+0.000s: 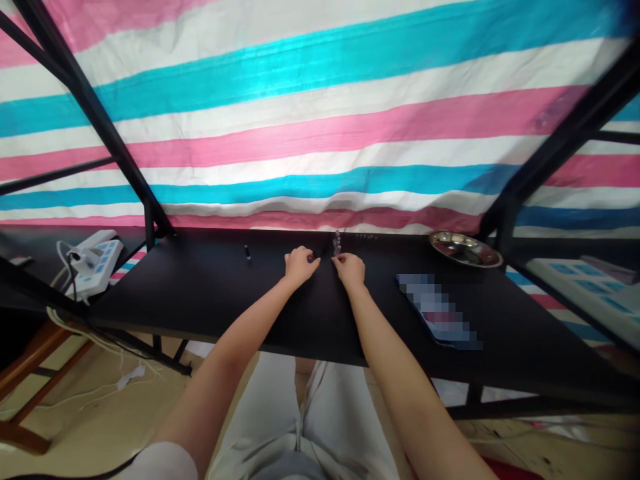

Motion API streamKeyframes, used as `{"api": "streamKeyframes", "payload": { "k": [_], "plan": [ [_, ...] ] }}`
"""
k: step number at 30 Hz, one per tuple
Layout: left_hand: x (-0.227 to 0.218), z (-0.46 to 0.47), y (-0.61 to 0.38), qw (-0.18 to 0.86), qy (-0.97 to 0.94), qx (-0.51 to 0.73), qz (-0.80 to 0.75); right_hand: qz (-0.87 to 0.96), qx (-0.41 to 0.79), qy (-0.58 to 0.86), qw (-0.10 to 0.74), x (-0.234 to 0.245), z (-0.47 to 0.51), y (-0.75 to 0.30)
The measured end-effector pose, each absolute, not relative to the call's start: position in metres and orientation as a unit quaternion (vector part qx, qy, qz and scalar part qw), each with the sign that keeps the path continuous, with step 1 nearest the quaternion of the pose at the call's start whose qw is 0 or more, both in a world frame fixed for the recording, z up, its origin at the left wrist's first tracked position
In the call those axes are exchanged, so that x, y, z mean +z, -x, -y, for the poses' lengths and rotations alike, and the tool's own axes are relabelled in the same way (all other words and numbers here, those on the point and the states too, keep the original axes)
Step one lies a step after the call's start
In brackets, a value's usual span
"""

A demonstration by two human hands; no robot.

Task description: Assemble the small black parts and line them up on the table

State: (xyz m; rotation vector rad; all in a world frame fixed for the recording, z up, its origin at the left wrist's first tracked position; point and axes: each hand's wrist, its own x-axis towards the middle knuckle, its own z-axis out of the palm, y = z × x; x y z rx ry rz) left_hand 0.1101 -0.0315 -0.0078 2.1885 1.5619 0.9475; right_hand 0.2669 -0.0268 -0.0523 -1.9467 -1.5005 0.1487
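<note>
My left hand (301,265) rests on the black table with its fingers curled together. A small dark object (312,257) shows at its fingertips, too small to name. Beside it, thumb and finger of my right hand (352,269) pinch the near end of a short strand of clear beads (337,243), which stretches away toward the table's back edge. Several tiny clear beads (367,237) lie in a row to the right of the strand. Left of my left hand is a small black-and-white cylinder (247,253).
A shiny round metal dish (465,250) sits at the back right of the black table (200,293). A phone-like blue object (440,313), blurred out, lies nearer. Power strips (103,263) stand at the left; black frame posts (100,113) and a striped sheet (320,127) border the table.
</note>
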Motion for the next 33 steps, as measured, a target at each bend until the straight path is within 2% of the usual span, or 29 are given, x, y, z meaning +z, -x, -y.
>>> {"api": "streamKeyframes", "payload": {
  "k": [11, 17, 20, 23, 26, 28, 31, 33],
  "plan": [
    [-0.028, 0.006, -0.145, 0.085, -0.773, 0.267, -0.569, 0.584, 0.046, 0.768, 0.258, -0.039, 0.044, -0.260],
    [-0.022, 0.013, -0.151, 0.081, -0.758, 0.234, -0.604, 0.580, 0.047, 0.768, 0.267, -0.036, 0.051, -0.256],
    [-0.012, 0.027, -0.138, 0.080, -0.763, 0.226, -0.601, 0.566, 0.046, 0.763, 0.307, -0.033, 0.054, -0.254],
    [-0.001, 0.043, -0.109, 0.004, -0.785, 0.276, -0.555, 0.543, 0.026, 0.749, 0.378, -0.031, 0.055, -0.253],
    [0.005, 0.050, -0.070, -0.061, -0.727, 0.348, -0.588, 0.541, -0.013, 0.713, 0.445, -0.029, 0.055, -0.252],
    [0.004, 0.048, -0.045, -0.068, -0.657, 0.419, -0.623, 0.559, -0.035, 0.671, 0.485, -0.028, 0.056, -0.250],
    [-0.004, 0.040, -0.018, -0.013, -0.515, 0.551, -0.656, 0.597, -0.057, 0.597, 0.532, -0.028, 0.059, -0.245],
    [-0.011, 0.033, -0.009, 0.089, -0.458, 0.621, -0.630, 0.621, -0.067, 0.557, 0.547, -0.028, 0.061, -0.241]
  ]
}}
